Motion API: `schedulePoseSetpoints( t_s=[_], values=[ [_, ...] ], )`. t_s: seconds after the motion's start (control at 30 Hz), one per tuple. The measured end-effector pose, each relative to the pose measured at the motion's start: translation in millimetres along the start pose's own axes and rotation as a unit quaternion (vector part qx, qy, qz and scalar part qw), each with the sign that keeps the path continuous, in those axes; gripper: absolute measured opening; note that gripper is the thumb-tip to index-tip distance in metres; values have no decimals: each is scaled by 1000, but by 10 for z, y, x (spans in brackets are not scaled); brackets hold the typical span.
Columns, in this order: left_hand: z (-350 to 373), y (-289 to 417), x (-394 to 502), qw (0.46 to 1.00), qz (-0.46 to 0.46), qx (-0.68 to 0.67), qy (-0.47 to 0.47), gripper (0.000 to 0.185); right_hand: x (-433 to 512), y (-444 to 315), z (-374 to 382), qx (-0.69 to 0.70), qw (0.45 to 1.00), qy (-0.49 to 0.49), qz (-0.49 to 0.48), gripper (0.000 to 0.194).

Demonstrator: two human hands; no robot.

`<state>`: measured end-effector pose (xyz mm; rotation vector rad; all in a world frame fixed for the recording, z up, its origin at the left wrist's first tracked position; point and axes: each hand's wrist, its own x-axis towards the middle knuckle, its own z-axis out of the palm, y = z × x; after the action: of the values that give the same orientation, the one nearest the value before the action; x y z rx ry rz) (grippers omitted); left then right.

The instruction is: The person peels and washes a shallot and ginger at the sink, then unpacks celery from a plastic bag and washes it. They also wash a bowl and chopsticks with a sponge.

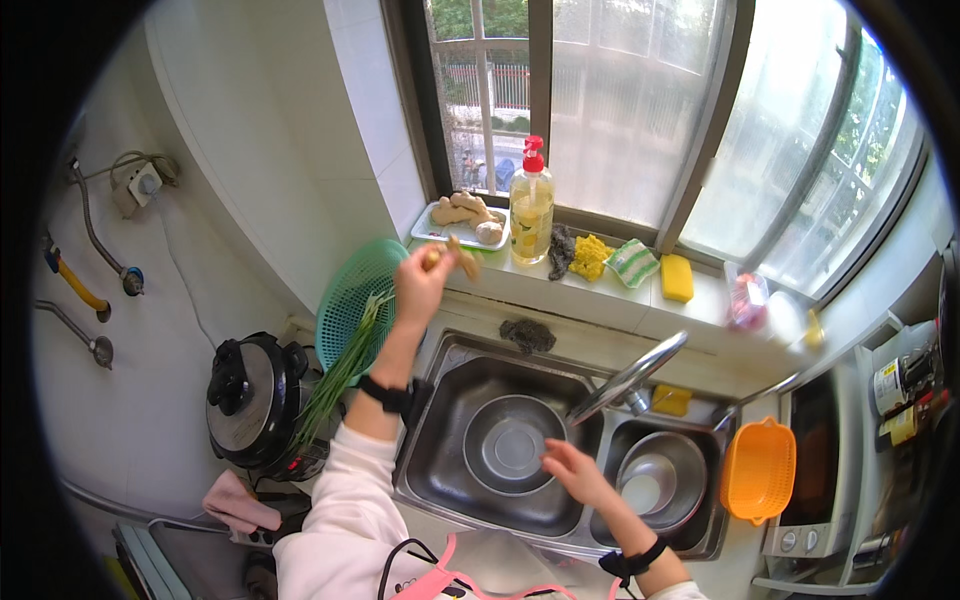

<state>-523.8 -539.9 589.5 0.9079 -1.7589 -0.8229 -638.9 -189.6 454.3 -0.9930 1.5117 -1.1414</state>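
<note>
My left hand (421, 289) is raised by the windowsill, its fingers closed on a blurred tan piece of ginger root (469, 262). Just beyond it on the sill sits a white tray (427, 232) with more ginger (469, 208) and a rounder pale lump at its right end. Under my left forearm, a green plastic colander (337, 300) holds long spring onions (352, 352). My right hand (574, 469) hovers over the right edge of a metal bowl (510, 446) in the large sink basin (442, 480). It holds nothing, fingers slightly apart.
A chrome faucet (630, 379) reaches over the sink. The small basin holds a metal bowl (686, 465) with a white dish. An orange basket (761, 472) stands right, a pressure cooker (247, 405) left. On the sill are a soap bottle (531, 217), scourers and a yellow sponge (676, 277).
</note>
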Motion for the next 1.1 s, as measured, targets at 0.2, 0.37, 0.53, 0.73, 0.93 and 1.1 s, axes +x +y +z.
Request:
schedulePoseSetpoints(
  t_s=[0.2, 0.37, 0.53, 0.73, 0.93, 1.1],
  values=[
    [406, -521, 941, 968, 89, 223, 78, 31, -276, 593, -272, -50, 994, 36, 91, 36],
    [759, -742, 426, 997, 26, 69, -17, 29, -168, 1068, -888, 26, 966, 244, 76, 19],
    [762, -413, -1416, 797, -366, -300, -375, 26, 411, 1278, -1776, -17, 898, 424, 114, 59],
    [823, -86, -2390, 606, -514, -460, -397, 15, 814, 1364, -2019, -278, 831, 442, 191, 54],
    [865, 102, -2421, 594, -570, -465, -326, 22, 761, 1360, -1826, -213, 814, 523, 136, 48],
    [900, 129, -2427, 610, -570, -407, -370, 22, 756, 1354, -1704, -175, 795, 563, 145, 49]
  ],
)
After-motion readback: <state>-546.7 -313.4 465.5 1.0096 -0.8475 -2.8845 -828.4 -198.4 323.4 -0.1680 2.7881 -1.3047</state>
